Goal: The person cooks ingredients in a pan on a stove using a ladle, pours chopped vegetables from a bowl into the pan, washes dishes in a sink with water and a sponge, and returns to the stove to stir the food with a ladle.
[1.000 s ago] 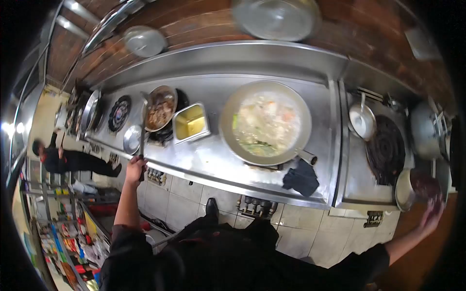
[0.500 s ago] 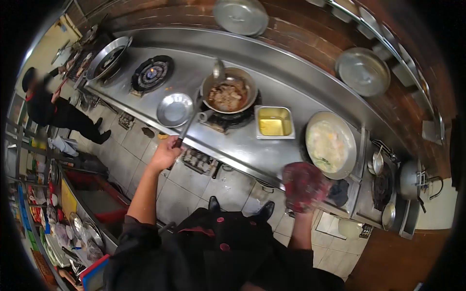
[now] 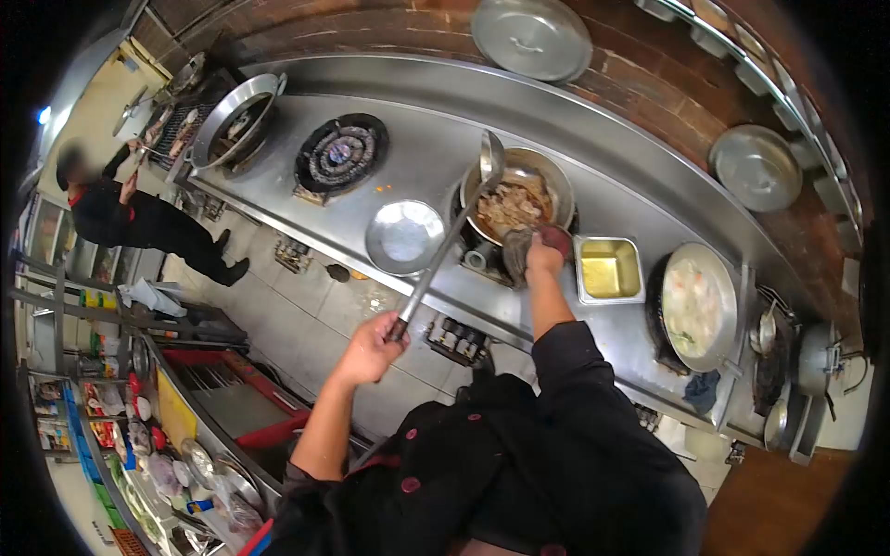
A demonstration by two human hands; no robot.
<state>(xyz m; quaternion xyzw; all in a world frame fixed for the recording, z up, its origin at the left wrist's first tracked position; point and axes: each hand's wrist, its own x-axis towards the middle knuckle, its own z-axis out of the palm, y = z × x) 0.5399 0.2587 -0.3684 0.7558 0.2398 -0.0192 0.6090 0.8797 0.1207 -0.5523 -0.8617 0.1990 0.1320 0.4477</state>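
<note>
My left hand (image 3: 373, 350) is wrapped round the dark handle of a long steel ladle (image 3: 443, 252), whose bowl hangs over the left rim of a pan of browned meat (image 3: 505, 206). My right hand (image 3: 545, 259) is closed on a dark red and grey cloth (image 3: 516, 256) at the pan's near side, where the pan handle is mostly hidden. A steel tray of yellow liquid (image 3: 608, 270) stands right of the pan. An empty metal bowl (image 3: 405, 237) lies to its left.
A lit burner (image 3: 341, 154) and a large wok (image 3: 237, 122) are further left. A wide pan of pale food (image 3: 690, 308) and a dark cloth (image 3: 702, 392) are at the right. A co-worker (image 3: 139, 218) stands at the far left, near a grill.
The view has swung left along the stove. My right hand has moved from the far right to the meat pan with the red cloth. The ladle has stayed in my left hand, lifted off the pan.
</note>
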